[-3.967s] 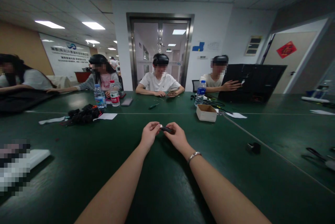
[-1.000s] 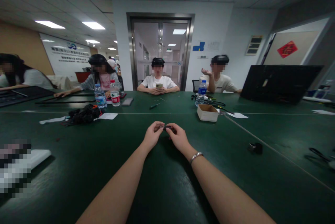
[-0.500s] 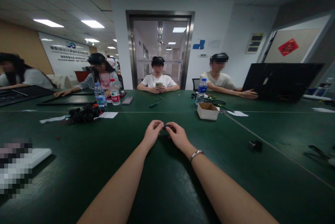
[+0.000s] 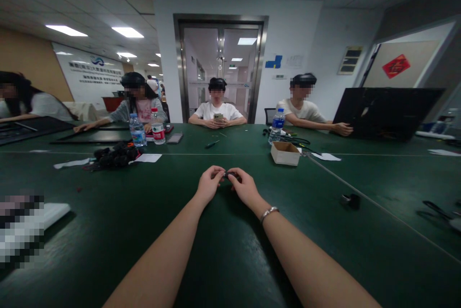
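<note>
Just above the green table (image 4: 230, 240), both my hands meet around a small dark object (image 4: 226, 175), too small and covered to name. My left hand (image 4: 209, 184) pinches its left end between thumb and fingers. At its right end, my right hand (image 4: 245, 185) closes on it in the same way. A metal bracelet (image 4: 270, 213) circles my right wrist. Most of the small object is hidden by my fingertips.
An open cardboard box (image 4: 285, 155) stands ahead on the right, near a water bottle (image 4: 277, 127). Bundled black parts (image 4: 114, 156) lie at left. A screwdriver (image 4: 212, 144) lies farther off. Several people sit across the table; one holds a large black panel (image 4: 389, 113).
My hands stay in nearly the same place, still on the small dark object. Across the table at right, the person's hand and the black panel have shifted slightly.
</note>
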{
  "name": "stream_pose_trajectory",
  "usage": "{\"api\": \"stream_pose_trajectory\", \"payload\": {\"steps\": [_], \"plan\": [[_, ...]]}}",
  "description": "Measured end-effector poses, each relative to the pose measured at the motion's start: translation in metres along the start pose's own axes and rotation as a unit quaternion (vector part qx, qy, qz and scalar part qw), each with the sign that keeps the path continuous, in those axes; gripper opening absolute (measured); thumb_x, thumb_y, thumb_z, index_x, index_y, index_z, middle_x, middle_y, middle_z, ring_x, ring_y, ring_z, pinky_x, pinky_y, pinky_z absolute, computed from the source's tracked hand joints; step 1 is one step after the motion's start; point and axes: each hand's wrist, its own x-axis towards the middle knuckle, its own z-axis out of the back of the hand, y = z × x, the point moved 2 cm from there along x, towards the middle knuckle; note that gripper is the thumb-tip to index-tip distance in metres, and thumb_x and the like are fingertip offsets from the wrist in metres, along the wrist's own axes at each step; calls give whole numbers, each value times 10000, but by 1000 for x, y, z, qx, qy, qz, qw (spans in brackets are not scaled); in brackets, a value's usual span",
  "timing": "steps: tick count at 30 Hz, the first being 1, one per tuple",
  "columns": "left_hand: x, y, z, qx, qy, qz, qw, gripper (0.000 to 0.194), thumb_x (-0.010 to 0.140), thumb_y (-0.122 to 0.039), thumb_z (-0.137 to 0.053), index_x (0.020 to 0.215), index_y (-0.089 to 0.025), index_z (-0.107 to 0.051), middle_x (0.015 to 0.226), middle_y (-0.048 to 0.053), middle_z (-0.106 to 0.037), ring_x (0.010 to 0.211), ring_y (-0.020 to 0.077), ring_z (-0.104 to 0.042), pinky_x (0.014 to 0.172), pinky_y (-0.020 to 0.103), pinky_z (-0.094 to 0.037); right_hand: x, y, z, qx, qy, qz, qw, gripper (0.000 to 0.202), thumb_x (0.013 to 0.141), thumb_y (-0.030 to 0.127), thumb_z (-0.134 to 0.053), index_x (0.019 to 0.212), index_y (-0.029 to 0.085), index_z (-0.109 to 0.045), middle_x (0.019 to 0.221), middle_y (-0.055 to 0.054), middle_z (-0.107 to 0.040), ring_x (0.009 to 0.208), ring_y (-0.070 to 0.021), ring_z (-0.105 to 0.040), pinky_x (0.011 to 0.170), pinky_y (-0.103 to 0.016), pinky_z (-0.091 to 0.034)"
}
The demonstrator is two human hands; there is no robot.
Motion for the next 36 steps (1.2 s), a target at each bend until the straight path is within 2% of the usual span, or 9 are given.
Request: {"api": "stream_pose_trajectory", "payload": {"steps": [5,8,11,17,21,23,28,31,36], "plan": [[2,2,1,-37,-14,-12,999,296,717,-335,-641,973,-189,-606,1032,76,-625,872,162,-603,666,243,-463,1,-1,-1,6,1,3,1000,252,795,370,-507,954,199,-603,818,-13,-621,538,-91,-540,526,-240,-476],[5,8,1,-24,-23,32,999,309,756,-446,-574,870,-161,-613,837,56,-632,701,136,-589,577,229,-432,1,0,-1,6,3,2,1000,254,798,369,-500,959,201,-602,804,-9,-617,540,-95,-543,527,-242,-479],[6,9,2,3,-16,11,1000,284,748,-430,-582,808,-155,-623,733,31,-615,658,130,-563,569,230,-421,1,0,0,2,0,0,1000,247,796,362,-502,957,201,-599,789,-5,-615,529,-94,-540,527,-244,-478],[3,5,3,-28,-21,-4,999,271,713,-336,-637,938,-184,-639,1002,73,-643,831,155,-608,653,241,-471,1,1,0,-2,0,-1,1000,244,799,353,-499,958,198,-599,807,-9,-617,522,-90,-540,536,-245,-473],[6,12,2,-3,-56,67,996,334,741,-471,-587,790,-142,-614,733,53,-633,585,119,-573,487,211,-413,1,1,-1,-11,6,4,1000,237,798,348,-496,946,201,-608,765,0,-611,528,-92,-537,531,-240,-467],[6,12,1,1,-49,59,997,312,721,-453,-613,745,-142,-603,666,33,-612,563,114,-555,475,206,-401,1,1,-1,-12,5,5,1000,233,794,345,-499,938,200,-610,761,0,-609,537,-94,-536,528,-236,-466],[-1,-2,1,-29,29,1,999,204,681,-290,-665,844,-168,-655,906,59,-661,799,144,-600,666,236,-473,2,-1,0,-5,-8,-6,1000,235,787,339,-506,952,202,-603,794,-3,-601,550,-93,-539,525,-237,-478],[-3,-6,1,-45,34,21,998,326,674,-287,-686,982,-190,-640,1005,82,-644,828,155,-611,688,254,-482,2,-1,0,-1,-2,-3,1000,240,794,345,-500,958,204,-605,806,-7,-608,542,-93,-539,525,-240,-480],[0,-2,1,-15,0,65,998,301,731,-423,-627,833,-139,-613,768,49,-614,633,121,-576,558,234,-438,2,-2,-1,-11,13,3,1000,239,807,346,-494,962,202,-605,815,-10,-620,539,-90,-542,536,-242,-484]]}}
